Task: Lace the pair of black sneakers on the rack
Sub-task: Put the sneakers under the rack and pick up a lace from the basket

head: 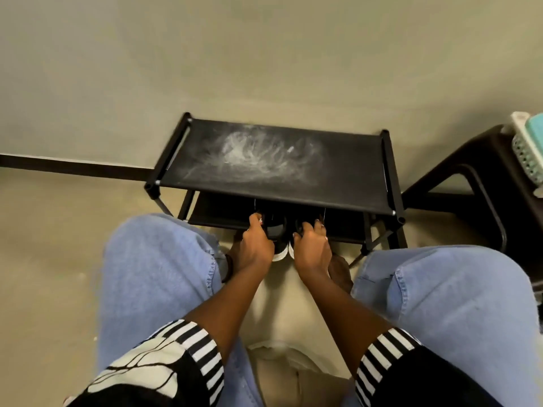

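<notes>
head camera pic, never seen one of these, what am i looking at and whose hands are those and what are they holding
There is no machine here. A person wears one wide-angle camera on the head, so you look down along their own arms and blue-jeaned knees at the floor.

In front of them, against the wall, stands a low black shoe rack. Its top shelf shows a whitish dusty smear. On the lower shelf sits a pair of black sneakers with white soles, partly hidden under the top shelf.

The left hand grips one sneaker and the right hand grips the other, fingers curled over their near ends. Thin laces seem to hang by the shoes, but that is hard to tell.

At the right edge is a dark stool with a teal basket on it.
</notes>
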